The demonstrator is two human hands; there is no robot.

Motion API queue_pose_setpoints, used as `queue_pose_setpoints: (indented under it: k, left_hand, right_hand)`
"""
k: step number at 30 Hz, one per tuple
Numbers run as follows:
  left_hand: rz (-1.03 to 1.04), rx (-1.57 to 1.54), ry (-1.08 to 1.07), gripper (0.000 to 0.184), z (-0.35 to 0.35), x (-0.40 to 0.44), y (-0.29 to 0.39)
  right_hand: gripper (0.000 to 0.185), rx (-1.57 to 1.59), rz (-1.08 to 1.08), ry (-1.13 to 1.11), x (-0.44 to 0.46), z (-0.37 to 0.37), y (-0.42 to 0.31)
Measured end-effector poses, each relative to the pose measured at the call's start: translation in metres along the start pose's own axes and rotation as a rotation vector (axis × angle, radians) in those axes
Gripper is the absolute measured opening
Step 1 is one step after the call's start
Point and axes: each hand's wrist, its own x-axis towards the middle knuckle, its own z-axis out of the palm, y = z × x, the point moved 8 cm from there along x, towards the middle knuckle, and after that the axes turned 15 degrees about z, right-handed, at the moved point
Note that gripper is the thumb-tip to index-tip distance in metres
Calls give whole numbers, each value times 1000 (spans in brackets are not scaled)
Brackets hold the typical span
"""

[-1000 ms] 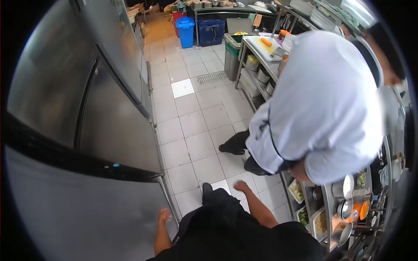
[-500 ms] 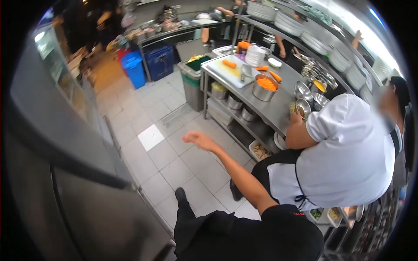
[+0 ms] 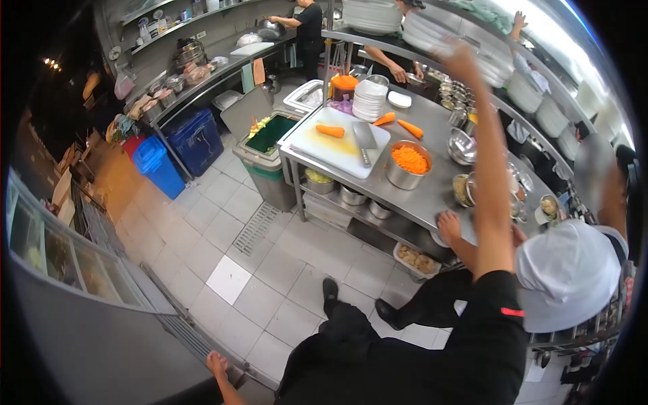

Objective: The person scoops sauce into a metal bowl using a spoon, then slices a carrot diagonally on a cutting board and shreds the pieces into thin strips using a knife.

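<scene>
My right hand, smeared by motion, is raised in front of the stacked white plates on the upper shelf; whether it touches them I cannot tell. My left hand hangs low at the left, near the edge of the steel cabinet, fingers loosely apart with nothing visible in them. Below my right arm stands the steel worktable. On it are a pot of shredded carrot, a white cutting board with a cleaver, and a peeled carrot.
A co-worker in a white cap bends at the table's right end, one hand at its edge. A lidded waste bin and blue bins stand left. Another person works at the back. Tiled floor lies between.
My right arm has swung from over the floor up to the plate shelf. My left hand has come into view. The view has shifted, and the co-worker appears lower and farther right.
</scene>
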Motion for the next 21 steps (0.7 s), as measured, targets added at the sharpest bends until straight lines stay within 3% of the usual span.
queue_pose_setpoints:
  k: [1,2,4,6,8,10,11,12,14,15,18,19,20,21]
  left_hand:
    - [3,18,3,20,21,19,21]
    - [22,86,7,21,45,37,39]
    - [28,178,17,22,81,57,33]
    - [180,68,-109,26,143,79,38]
    - [-179,186,-231,31,202,42,35]
    - [-137,297,-484,38,264,16,56]
    - [-33,518,-705,38,298,27,50]
    - [-51,573,-734,38,316,28,54]
    - [-79,644,-776,38,349,40,66]
    - [-66,678,-768,38,361,53,73]
    - [-199,523,-570,37,396,100,95]
    - [-80,708,-635,36,418,134,107]
    - [160,684,-631,36,446,167,132]
    - [218,585,-613,36,482,190,162]
  right_hand:
    - [64,86,79,-158,56,21,55]
    - [56,-324,-584,84,99,52,103]
    - [52,-151,-130,-214,112,77,131]
    - [49,2,144,-289,46,104,172]
    - [45,181,453,-410,-91,132,217]
    - [41,375,995,-612,-290,150,263]
    - [39,495,1290,-675,-392,150,274]
    - [37,647,1628,-697,-483,144,271]
    - [34,945,2209,-558,-605,114,244]
    - [32,1062,2382,-435,-634,101,232]
    - [27,1215,2582,-280,-650,96,217]
    - [25,1224,2608,-251,-642,98,217]
    - [23,1225,2628,-225,-641,99,215]
    - [22,1222,2648,-205,-639,101,215]
